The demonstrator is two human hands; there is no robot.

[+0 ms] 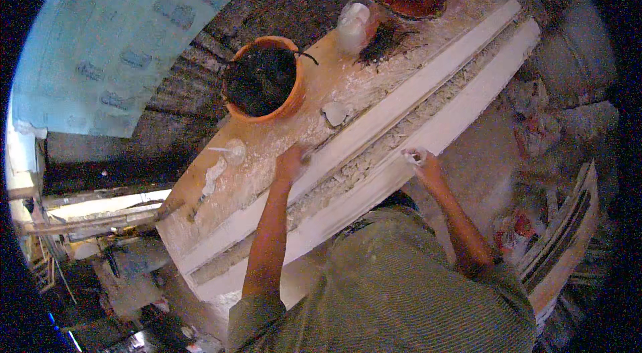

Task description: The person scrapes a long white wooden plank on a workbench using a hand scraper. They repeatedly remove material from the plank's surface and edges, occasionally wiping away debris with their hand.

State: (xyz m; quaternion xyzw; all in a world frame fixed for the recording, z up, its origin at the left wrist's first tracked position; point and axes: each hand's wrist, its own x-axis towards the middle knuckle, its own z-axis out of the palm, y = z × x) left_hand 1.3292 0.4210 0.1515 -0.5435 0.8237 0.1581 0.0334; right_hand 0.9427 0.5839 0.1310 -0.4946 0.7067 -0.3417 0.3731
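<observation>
My left hand (pixel 291 162) presses on the plaster moulding (pixel 374 146), gripping nothing I can make out. My right hand (pixel 422 162) pinches its near edge. An orange bowl (pixel 262 80) stands beyond.

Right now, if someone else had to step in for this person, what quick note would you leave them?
Left hand: resting on the far edge of the long white moulding on the bench.
Right hand: on the near edge, pinching something small and white.
The channel between the edges holds rough, crumbly white filling. Orange tub of dark material stands beyond the left hand, untouched.
Whether smoothing is finished, I cannot tell.
</observation>
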